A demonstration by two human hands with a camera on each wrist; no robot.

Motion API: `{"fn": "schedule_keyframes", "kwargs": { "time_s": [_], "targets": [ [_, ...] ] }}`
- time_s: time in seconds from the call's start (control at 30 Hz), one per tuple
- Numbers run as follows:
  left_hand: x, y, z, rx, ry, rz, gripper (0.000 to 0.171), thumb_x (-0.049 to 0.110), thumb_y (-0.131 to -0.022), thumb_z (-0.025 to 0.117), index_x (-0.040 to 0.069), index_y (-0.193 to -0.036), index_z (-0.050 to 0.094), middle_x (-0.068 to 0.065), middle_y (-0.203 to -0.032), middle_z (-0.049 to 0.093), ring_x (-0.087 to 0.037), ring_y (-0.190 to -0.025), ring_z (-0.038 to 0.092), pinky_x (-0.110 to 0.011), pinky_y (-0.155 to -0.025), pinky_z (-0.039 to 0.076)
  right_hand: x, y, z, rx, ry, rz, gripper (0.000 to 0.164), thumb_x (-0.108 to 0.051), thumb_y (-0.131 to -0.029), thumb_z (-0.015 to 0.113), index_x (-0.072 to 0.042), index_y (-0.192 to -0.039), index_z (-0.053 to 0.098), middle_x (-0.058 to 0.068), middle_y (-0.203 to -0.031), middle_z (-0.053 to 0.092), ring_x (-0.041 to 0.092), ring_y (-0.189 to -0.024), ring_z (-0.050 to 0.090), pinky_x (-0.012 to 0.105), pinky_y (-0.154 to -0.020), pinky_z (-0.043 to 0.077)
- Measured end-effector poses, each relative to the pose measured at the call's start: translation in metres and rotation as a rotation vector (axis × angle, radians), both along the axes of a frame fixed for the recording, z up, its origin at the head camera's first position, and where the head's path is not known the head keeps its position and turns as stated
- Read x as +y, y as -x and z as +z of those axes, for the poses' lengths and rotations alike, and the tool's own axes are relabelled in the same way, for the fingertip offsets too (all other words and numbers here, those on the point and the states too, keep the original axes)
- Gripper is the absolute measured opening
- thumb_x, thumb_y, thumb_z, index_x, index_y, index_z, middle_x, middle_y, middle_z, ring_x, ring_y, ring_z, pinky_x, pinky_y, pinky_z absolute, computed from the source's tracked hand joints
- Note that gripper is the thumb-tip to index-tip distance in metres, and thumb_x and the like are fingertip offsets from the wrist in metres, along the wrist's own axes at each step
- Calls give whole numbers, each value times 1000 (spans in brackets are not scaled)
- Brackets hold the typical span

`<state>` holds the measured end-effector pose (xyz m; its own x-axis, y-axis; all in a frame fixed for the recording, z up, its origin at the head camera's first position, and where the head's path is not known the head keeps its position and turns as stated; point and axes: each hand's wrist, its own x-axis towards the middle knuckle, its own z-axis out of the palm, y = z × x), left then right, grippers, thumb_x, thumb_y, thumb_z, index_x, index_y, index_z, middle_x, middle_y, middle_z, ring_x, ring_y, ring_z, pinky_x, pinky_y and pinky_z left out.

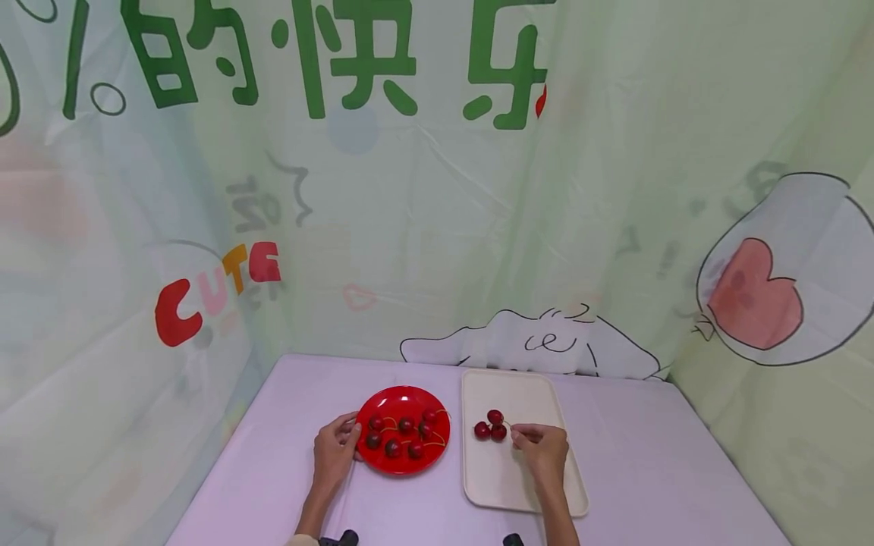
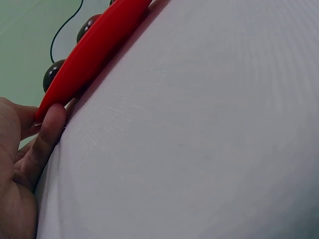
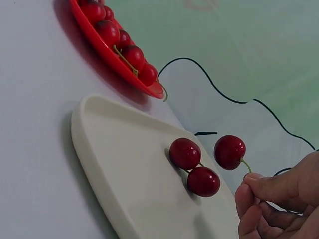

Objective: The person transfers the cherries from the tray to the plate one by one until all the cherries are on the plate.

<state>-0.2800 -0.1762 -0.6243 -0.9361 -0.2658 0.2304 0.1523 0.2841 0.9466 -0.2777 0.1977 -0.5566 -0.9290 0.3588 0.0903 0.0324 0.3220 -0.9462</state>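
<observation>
My left hand (image 1: 334, 447) grips the left rim of a round red plate (image 1: 403, 468), which holds several dark red cherries with green stems. In the left wrist view, the thumb and fingers pinch the edge of the plate (image 2: 89, 59). My right hand (image 1: 545, 451) is over a cream rectangular tray (image 1: 505, 481). Seen from the right wrist, its thumb and forefinger pinch the stem of a cherry (image 3: 230, 152), which hangs out from the fingertips. Two more cherries (image 3: 194, 167) lie together on the tray, beside the held one.
Plate and tray are side by side on a table with a pale lilac cover (image 1: 642, 470), a narrow strip of cover between them. A printed cloth curtain (image 1: 410, 227) stands behind the table and along both sides.
</observation>
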Motion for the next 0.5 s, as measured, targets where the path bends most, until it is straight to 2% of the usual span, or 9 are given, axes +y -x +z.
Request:
{"fn": "schedule_keyframes", "kwargs": {
  "time_s": [0.4,0.5],
  "targets": [
    [-3,4,-5,-24,8,-4,33,5,-107,67,-3,-139,69,-27,-116,77,-11,-53,66,-19,-56,59,-17,3,6,4,43,47,12,8,-91,77,15,-100,80,18,-80,81,18,-66,75,19,-58,55],
    [-3,4,-6,-26,4,-2,33,6,-107,67,-2,-139,70,-26,-116,77,-11,-53,67,-19,-56,59,-20,2,8,0,54,45,12,9,-92,77,17,-100,79,22,-83,81,18,-67,76,19,-59,56]
  ]
}}
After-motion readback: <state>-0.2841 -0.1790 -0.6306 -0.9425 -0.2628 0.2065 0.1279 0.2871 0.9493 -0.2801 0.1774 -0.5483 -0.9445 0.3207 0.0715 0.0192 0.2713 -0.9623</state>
